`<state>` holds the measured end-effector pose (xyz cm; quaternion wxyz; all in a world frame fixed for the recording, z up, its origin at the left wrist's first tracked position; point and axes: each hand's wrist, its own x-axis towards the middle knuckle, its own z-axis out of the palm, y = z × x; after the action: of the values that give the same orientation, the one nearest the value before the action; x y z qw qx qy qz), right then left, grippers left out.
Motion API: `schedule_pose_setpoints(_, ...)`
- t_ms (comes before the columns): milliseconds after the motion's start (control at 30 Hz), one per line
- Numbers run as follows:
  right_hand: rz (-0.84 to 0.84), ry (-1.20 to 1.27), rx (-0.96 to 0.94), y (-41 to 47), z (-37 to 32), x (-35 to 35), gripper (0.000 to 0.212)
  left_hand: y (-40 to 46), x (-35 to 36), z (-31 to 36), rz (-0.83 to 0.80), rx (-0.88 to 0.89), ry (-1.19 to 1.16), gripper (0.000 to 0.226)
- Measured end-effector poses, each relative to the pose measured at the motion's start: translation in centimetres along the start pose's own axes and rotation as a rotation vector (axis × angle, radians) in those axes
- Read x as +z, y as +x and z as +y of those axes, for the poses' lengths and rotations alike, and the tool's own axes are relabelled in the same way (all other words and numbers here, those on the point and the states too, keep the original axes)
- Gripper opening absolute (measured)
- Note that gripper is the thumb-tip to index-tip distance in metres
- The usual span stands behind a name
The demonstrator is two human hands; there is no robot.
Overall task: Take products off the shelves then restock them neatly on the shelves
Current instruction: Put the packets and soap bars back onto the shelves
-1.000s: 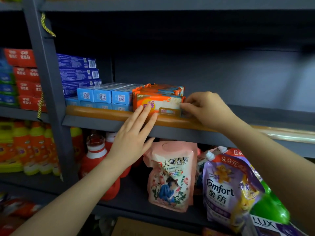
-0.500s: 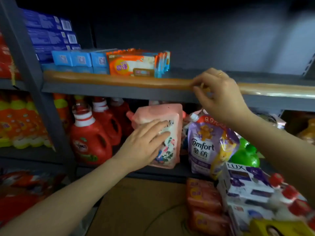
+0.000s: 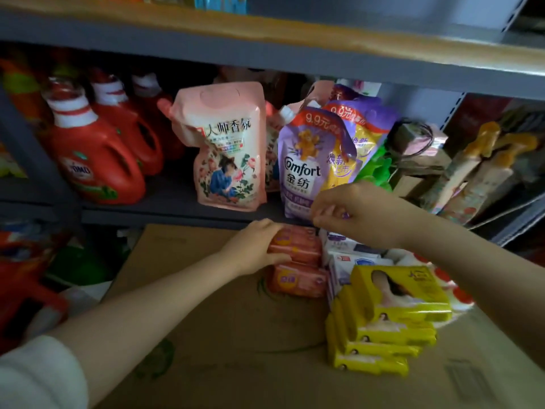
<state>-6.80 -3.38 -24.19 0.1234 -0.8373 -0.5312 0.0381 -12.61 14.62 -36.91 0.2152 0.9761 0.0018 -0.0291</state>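
Observation:
Several orange soap packs (image 3: pixel 298 278) lie on a flat cardboard box (image 3: pixel 224 326) below the shelves. My left hand (image 3: pixel 256 246) grips the top orange soap pack (image 3: pixel 298 240) of the pile, thumb at its near edge. My right hand (image 3: pixel 351 211) hovers just above and to the right, fingers loosely curled, holding nothing. White and purple soap boxes (image 3: pixel 351 255) and a stack of yellow soap packs (image 3: pixel 392 314) lie to the right on the cardboard.
The middle shelf (image 3: pixel 165 211) holds red detergent bottles (image 3: pixel 97 160), a pink refill pouch (image 3: pixel 227 149) and purple Comfort pouches (image 3: pixel 312 154). The upper shelf's edge (image 3: pixel 295 33) carries an orange strip. Blurred packs and spray bottles (image 3: pixel 472 172) stand at right.
The view dropped from the upper shelf to the cardboard box. My left hand went down and took hold of an orange soap pack; my right hand left the upper shelf edge and came down.

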Motion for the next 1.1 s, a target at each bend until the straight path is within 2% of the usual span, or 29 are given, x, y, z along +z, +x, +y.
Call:
schedule_pose_setpoints(133,-0.186,-0.055,0.021,0.2,-1.1,1.8,0.022,-0.4,-0.3,-0.4,0.007,-0.119,-0.133,0.058)
schedule_pose_setpoints(200,-0.329,-0.117,0.038,0.8,-1.6,2.5,0.022,-1.3,-0.4,-1.3,0.088,-0.136,-0.203,0.052)
schedule_pose_setpoints(300,-0.446,-0.208,0.040,2.2,-1.9,4.4,0.023,-3.6,-0.9,-3.3,0.201,-0.147,-0.285,0.049)
schedule_pose_setpoints(400,-0.704,-0.403,0.077,3.7,-2.5,6.5,0.022,-5.8,-1.3,-5.0,0.287,-0.235,-0.478,0.051)
schedule_pose_setpoints(467,-0.778,-0.452,0.121,4.2,-3.2,7.2,0.022,-6.6,-1.3,-5.9,0.317,-0.271,-0.585,0.052)
schedule_pose_setpoints(567,-0.721,-0.427,0.149,4.7,-3.3,8.2,0.030,-7.3,-0.8,-6.5,0.335,-0.279,-0.725,0.050)
schedule_pose_setpoints(667,-0.630,-0.382,0.192,4.7,-3.0,9.8,0.034,-7.6,-0.1,-6.5,0.366,-0.277,-0.848,0.036)
schedule_pose_setpoints(833,-0.772,-0.433,0.138,5.1,-3.4,10.4,0.056,-7.8,-0.1,-6.8,0.390,-0.232,-0.764,0.026)
schedule_pose_setpoints(967,-0.832,-0.368,0.074,5.3,-3.8,9.3,0.054,-8.0,-0.9,-6.6,0.422,-0.162,-0.712,0.033)
schedule_pose_setpoints(1033,-0.702,-0.183,0.058,5.2,-3.7,7.2,0.042,-7.9,-1.8,-6.2,0.460,-0.112,-0.694,0.035)
schedule_pose_setpoints(1100,-0.490,0.073,0.031,4.8,-3.4,4.6,0.031,-7.6,-3.2,-5.7,0.517,-0.047,-0.700,0.037)
